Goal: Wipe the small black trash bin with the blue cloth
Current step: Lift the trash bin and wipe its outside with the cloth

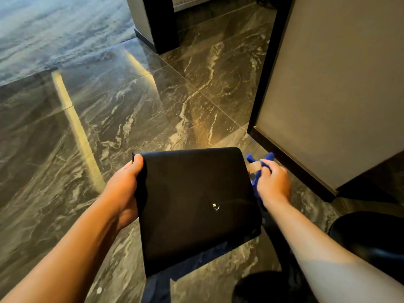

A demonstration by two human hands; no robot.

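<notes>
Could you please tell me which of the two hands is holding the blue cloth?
The right hand grips the blue cloth; the left hand holds the black bin.

The small black bin point(196, 206) is matte, with flat sides and rounded corners; one broad side faces up, marked by a tiny pale speck. It is held above the floor, tilted. The blue cloth point(258, 182) is bunched against the bin's right side, mostly hidden, with its ends sticking out.
</notes>
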